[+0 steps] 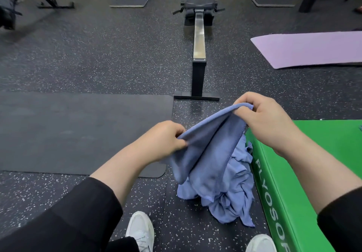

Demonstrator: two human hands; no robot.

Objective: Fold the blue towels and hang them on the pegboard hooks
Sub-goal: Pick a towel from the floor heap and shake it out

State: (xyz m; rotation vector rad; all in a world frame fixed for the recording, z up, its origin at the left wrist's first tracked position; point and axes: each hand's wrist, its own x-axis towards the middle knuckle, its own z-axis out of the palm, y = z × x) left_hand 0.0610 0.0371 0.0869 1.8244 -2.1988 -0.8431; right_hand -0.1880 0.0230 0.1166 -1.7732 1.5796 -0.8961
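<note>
A blue towel [207,146] hangs in the air between my hands, its lower part drooping down. My left hand [162,138] pinches its left edge. My right hand [268,120], higher and farther out, grips the upper right corner. Below it a crumpled heap of blue towels [231,198] lies on the speckled floor against the side of a green plyo box [305,165]. No pegboard or hooks are in view.
A dark mat [78,132] lies on the floor at left. A rowing machine [198,42] runs away from me straight ahead. A purple yoga mat [313,48] lies at right. Stands and equipment line the far wall. My white shoes [140,230] are at the bottom.
</note>
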